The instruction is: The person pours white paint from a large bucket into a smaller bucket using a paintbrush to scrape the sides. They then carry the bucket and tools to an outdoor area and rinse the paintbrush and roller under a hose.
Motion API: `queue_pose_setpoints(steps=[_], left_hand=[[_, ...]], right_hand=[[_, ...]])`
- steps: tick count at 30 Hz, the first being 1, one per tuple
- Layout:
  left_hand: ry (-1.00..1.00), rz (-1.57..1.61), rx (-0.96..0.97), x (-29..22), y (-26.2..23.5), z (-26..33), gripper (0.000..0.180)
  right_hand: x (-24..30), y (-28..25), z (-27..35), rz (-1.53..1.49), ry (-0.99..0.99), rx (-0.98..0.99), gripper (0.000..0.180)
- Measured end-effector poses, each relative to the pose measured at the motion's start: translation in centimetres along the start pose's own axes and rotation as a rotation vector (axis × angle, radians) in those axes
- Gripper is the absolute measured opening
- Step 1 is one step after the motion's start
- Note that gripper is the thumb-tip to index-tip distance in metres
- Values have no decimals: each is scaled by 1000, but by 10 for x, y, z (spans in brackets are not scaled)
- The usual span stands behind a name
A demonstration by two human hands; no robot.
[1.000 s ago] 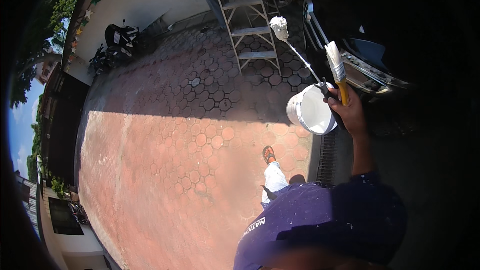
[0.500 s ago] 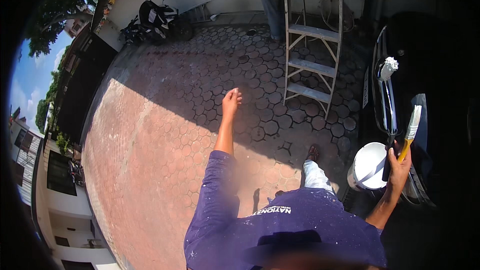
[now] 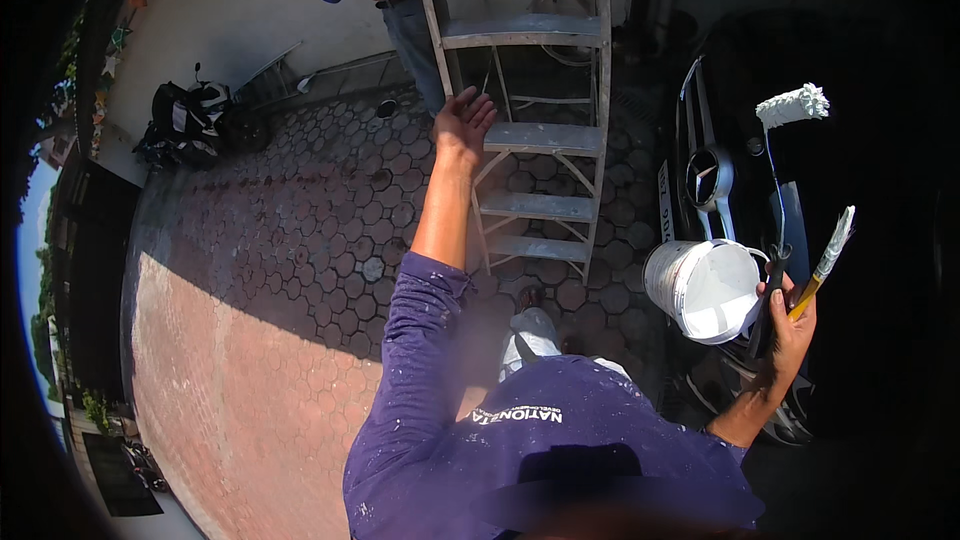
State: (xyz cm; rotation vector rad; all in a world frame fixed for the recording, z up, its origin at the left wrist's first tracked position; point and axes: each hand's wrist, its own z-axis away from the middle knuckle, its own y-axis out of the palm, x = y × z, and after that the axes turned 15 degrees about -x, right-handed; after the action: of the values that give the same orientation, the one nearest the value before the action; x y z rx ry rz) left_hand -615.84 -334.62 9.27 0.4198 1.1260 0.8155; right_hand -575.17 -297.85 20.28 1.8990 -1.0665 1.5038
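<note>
My left hand (image 3: pixel 462 122) reaches, fingers spread, toward the stepladder (image 3: pixel 540 140). My right hand (image 3: pixel 790 325) grips a paintbrush (image 3: pixel 825 260), roller (image 3: pixel 790 105) and white bucket (image 3: pixel 705 290).

Outdoor yard paved in hexagonal stone blocks (image 3: pixel 300 240), grey in shade near the wall, reddish in strong sunlight (image 3: pixel 230 410) lower left. Pale plastered wall (image 3: pixel 240 10) along the top. Parked motorbike (image 3: pixel 195 120) beside that wall. Black car (image 3: pixel 730 170) at right, front end in deep shadow. Dark gate (image 3: pixel 85 270) along the left edge, with trees (image 3: pixel 45 280) and blue sky (image 3: pixel 25 240) beyond. Coloured paper decorations (image 3: pixel 115 35) strung at upper left.
</note>
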Motion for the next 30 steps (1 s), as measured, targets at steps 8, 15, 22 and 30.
queue_pose_setpoints(steps=[8,15,22,30], left_hand=[[-309,570,186,62,108,-219,62],[-578,940,872,75,163,-240,37],[-444,882,783,60,167,-227,35],[-399,864,872,56,159,-208,39]], right_hand=[[21,172,-32,0,-68,-284,26],[21,238,-36,74,-37,-416,31],[6,220,-49,24,-2,-522,43],[-31,200,-68,-23,-5,-446,42]])
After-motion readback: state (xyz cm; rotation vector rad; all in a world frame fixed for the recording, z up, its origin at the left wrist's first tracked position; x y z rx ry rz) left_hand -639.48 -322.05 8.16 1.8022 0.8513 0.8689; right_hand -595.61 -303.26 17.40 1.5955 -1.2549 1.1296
